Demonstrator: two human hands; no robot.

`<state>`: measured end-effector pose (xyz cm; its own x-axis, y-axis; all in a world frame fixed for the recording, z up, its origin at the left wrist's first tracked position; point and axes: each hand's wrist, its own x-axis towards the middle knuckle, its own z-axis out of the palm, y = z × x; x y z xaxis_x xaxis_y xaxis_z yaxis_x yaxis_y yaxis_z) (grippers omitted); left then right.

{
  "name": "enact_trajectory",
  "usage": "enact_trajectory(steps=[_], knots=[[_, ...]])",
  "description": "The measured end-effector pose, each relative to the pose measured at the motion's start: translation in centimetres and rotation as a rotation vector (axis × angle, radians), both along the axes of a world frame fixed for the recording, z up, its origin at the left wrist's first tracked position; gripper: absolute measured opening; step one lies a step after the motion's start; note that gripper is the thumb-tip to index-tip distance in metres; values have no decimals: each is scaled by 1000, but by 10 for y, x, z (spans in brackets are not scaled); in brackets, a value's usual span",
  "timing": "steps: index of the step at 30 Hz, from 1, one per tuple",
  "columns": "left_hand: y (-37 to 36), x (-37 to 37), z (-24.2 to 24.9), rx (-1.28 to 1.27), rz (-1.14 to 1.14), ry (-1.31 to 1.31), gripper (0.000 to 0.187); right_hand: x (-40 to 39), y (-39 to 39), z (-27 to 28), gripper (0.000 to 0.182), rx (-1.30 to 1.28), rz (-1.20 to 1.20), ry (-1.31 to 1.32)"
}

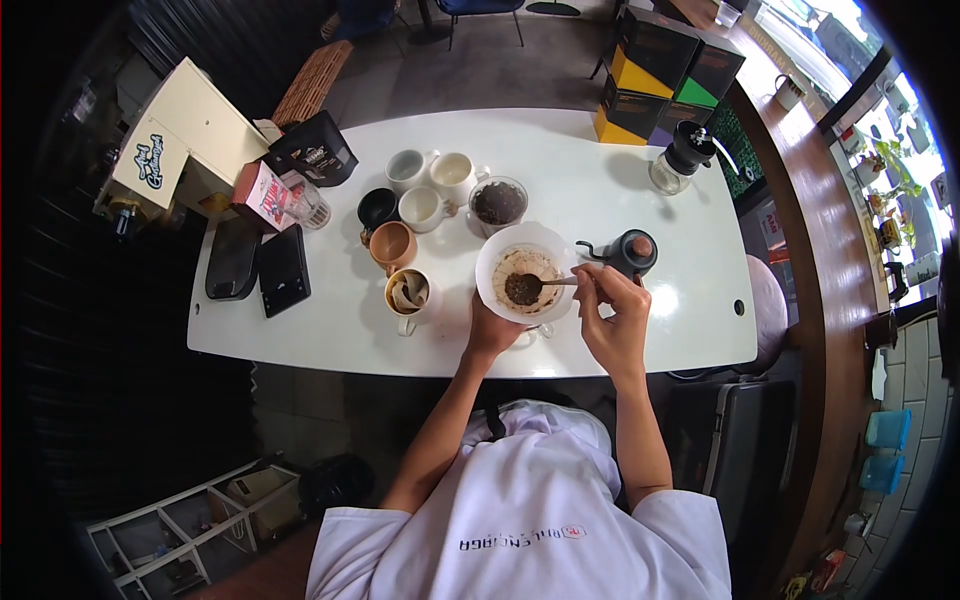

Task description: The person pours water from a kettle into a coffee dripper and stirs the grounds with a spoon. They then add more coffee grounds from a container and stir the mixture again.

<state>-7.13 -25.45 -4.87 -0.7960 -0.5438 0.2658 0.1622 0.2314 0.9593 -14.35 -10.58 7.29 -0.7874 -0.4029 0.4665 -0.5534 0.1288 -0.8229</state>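
Note:
A white bowl-like vessel (pixel 495 262) with brown residue on its inner wall and dark grounds at its bottom is tilted toward me near the table's front edge. My left hand (pixel 492 328) is wrapped round its underside, its fingers partly hidden. Between the fingertips of my right hand (pixel 617 312) is the handle of a spoon (pixel 558 282), whose bowl rests in the grounds. Behind the vessel stands a clear container (pixel 498 203) of dark material. Left of it, a cup (pixel 408 292) holds something folded and pale. A dark gooseneck kettle (pixel 630 252) is beyond my right hand.
Several cups, including a white one (pixel 420 209) and an orange one (pixel 392 244), stand left of centre on the white table (pixel 330 335). A coffee grinder (pixel 684 158) and stacked boxes (pixel 655 60) are at the back right. A tablet (pixel 284 272) lies left.

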Motion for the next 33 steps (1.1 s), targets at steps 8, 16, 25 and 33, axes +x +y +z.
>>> enact_trajectory(steps=[8,16,25,33], knots=[[-2,-1,-8,-26,3,-8,70,1,0,0,8,27,2,-5],[-2,0,-5,-42,-7,9,69,-1,0,-7,7,28,-5,-20],[-1,0,-1,-41,-4,-43,68,-4,2,-6,9,66,-51,51],[-1,-1,-1,-29,-11,-33,68,-1,5,-14,19,-85,16,-374]])
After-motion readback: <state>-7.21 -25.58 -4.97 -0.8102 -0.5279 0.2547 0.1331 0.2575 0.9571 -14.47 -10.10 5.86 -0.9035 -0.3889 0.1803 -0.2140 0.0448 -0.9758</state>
